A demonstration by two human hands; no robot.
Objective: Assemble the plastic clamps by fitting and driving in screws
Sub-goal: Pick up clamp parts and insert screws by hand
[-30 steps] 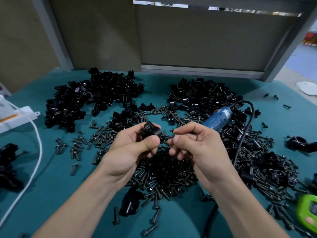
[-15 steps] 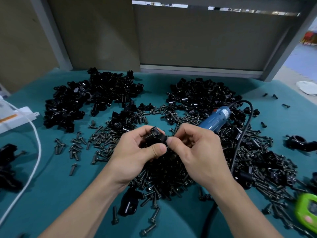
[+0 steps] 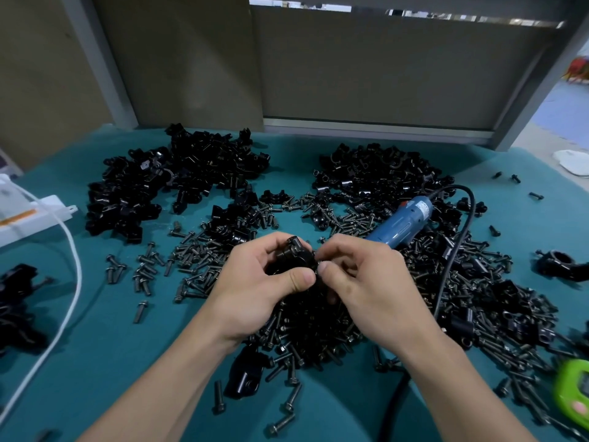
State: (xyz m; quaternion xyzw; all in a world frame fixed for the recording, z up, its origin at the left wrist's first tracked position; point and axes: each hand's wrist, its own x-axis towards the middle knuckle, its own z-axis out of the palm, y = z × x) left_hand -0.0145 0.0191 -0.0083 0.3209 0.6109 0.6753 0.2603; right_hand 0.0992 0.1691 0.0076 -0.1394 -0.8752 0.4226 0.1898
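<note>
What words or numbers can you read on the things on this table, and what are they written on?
No text here can be read.
Blue screwdriver: it has a white label with tiny print, too small to read.
White box: it has an orange strip, and any writing on it is too blurred to read.
Green gadget: it is partly cut off at the picture's edge, and nothing on it is readable.

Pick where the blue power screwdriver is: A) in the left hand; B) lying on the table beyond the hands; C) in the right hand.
B: the blue power screwdriver lies among screws, while the left hand and right hand both hold a black clamp.
</note>
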